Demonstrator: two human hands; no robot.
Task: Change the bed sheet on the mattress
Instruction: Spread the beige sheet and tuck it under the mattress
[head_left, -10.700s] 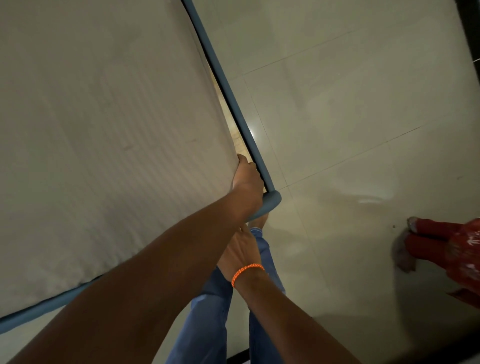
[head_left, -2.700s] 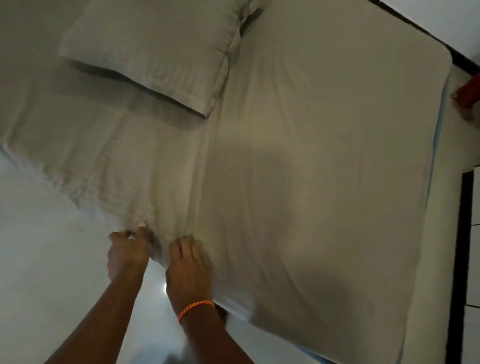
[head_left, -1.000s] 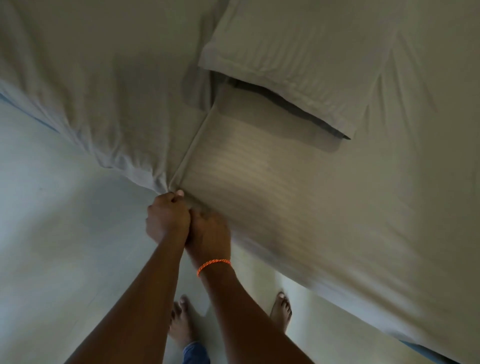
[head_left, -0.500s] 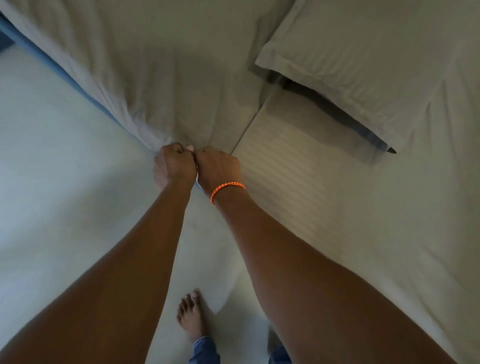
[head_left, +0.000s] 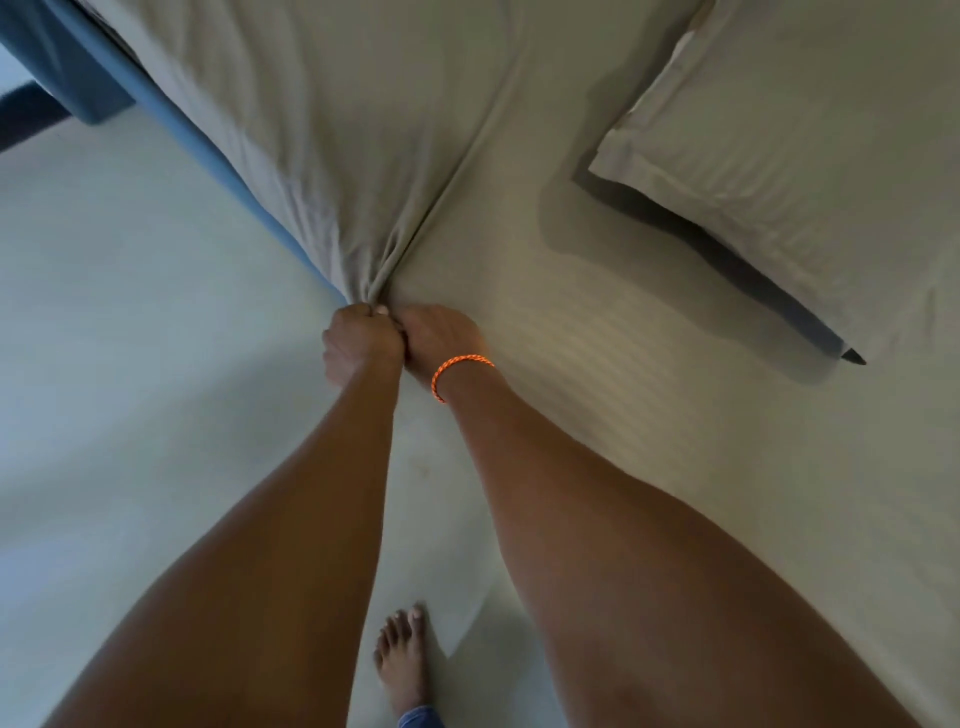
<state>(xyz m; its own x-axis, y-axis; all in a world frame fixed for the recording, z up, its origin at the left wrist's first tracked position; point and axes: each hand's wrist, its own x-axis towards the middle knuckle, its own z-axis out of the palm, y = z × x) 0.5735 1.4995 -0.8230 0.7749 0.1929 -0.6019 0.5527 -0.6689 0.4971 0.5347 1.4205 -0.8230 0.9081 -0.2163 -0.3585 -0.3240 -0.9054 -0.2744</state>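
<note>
- Where the pale striped cotton bed sheet (head_left: 597, 332) bunches at the mattress corner, it is gripped by the left hand (head_left: 358, 343) and right hand (head_left: 441, 335), fists touching.
- No writing can be read.
- A striped white pillow (head_left: 810, 135) is seen nearby, a blue bed frame (head_left: 171, 119) alongside.

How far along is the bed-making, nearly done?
Fairly far, it seems. The sheet already covers the mattress top, with a pillow on it. In hand: both hands, left and right, grip bunched sheet at the corner. Left: tucking that corner; the blue mattress edge shows beside it.
</note>
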